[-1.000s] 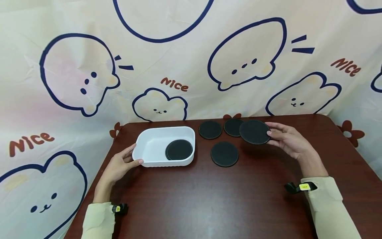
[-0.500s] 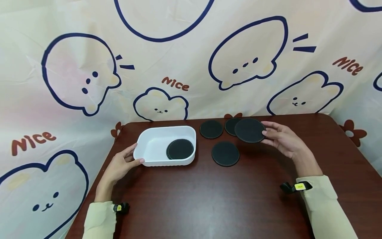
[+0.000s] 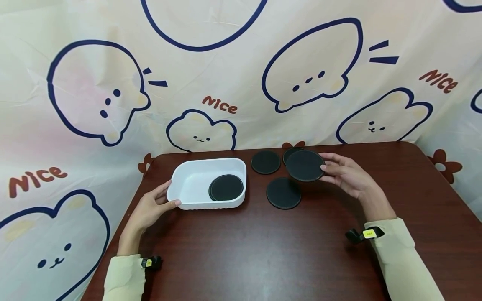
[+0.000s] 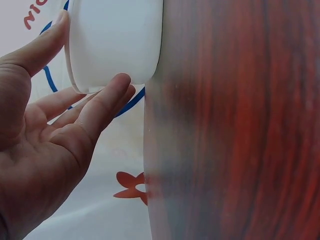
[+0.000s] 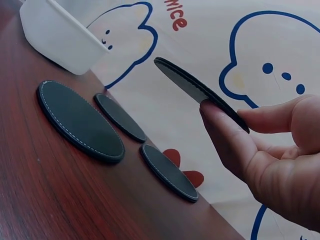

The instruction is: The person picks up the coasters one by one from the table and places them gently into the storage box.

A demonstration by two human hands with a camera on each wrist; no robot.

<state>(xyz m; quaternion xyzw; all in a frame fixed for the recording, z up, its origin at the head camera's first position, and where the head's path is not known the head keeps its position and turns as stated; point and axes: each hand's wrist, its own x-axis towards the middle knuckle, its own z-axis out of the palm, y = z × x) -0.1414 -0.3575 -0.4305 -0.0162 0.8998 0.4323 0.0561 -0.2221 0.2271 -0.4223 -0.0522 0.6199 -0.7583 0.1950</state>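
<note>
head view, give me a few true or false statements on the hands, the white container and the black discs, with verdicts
1. The left hand grips the white container at its left end. True.
2. The right hand holds a black disc clear of the table. True.
3. That disc is directly above the container. False: it is to the container's right.
4. Three more discs lie on the table. True.
5. The container is empty. False: at least one dark disc lies inside.

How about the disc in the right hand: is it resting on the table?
No, the right wrist view shows the disc pinched in the right hand, raised clear of the table.
</note>
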